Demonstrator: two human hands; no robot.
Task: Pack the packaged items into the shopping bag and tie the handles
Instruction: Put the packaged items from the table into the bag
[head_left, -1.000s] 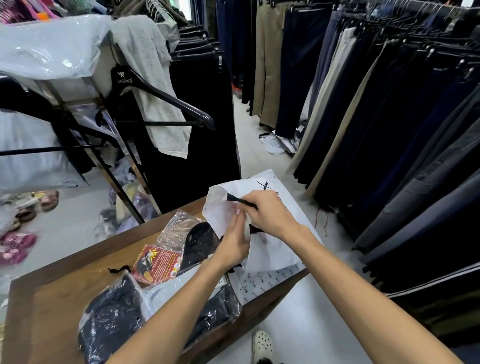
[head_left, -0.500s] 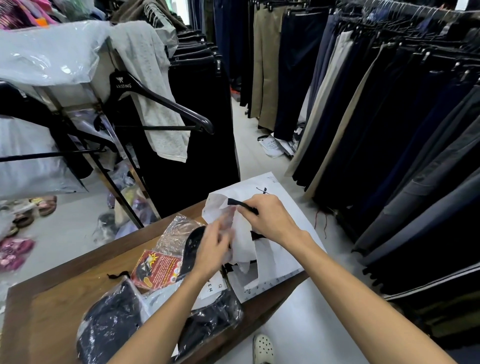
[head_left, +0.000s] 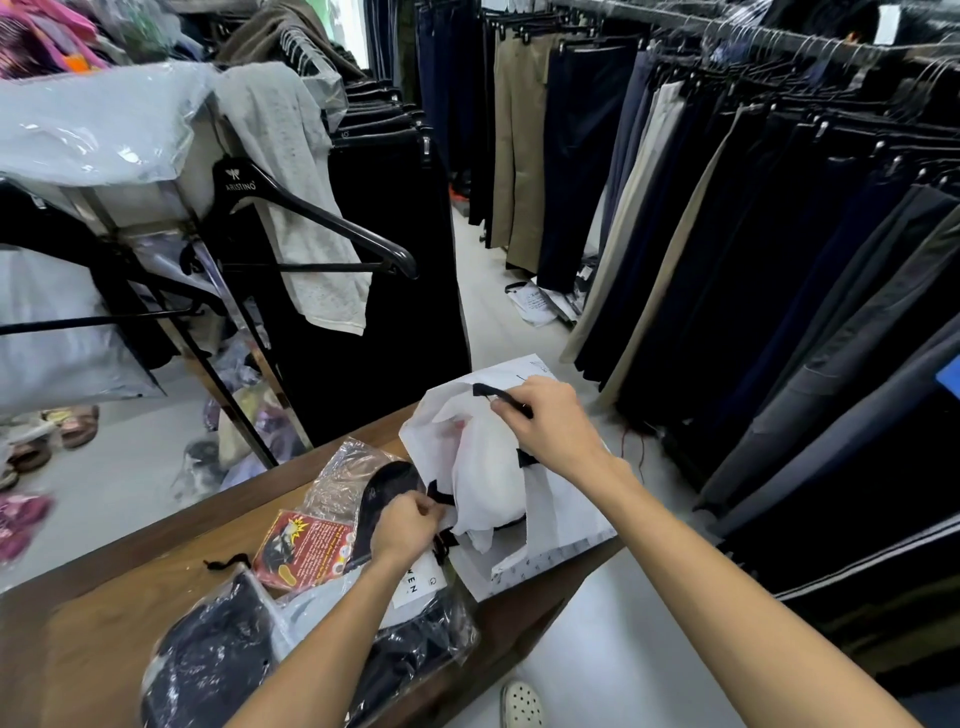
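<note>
White shopping bag at far right end of wooden table, partly overhanging right edge; thin, matte, crumpled fabric-like material, mouth pulled open, upper part puffed up, flat lower part lying on tabletop w/ small printed pattern along near hem. Black strap handles: far one pinched in right hand, fingers closed on it, lifted above bag mouth; near one gripped by left hand, closed fist at bag's near-left corner. Hands apart, bag mouth stretched betw. them. Just left of bag, touching left hand: clear-wrapped pkg w/ black insoles and red printed card. Nearer, under left forearm: clear-wrapped dark garment w/ white label, lettering only partly legible. Near left: another clear pkg of dark fabric, glossy, wrinkled. Small black string scrap on bare wood left of red card. Beyond table: black hanger on rack, far left; trousers on rail along right.
</note>
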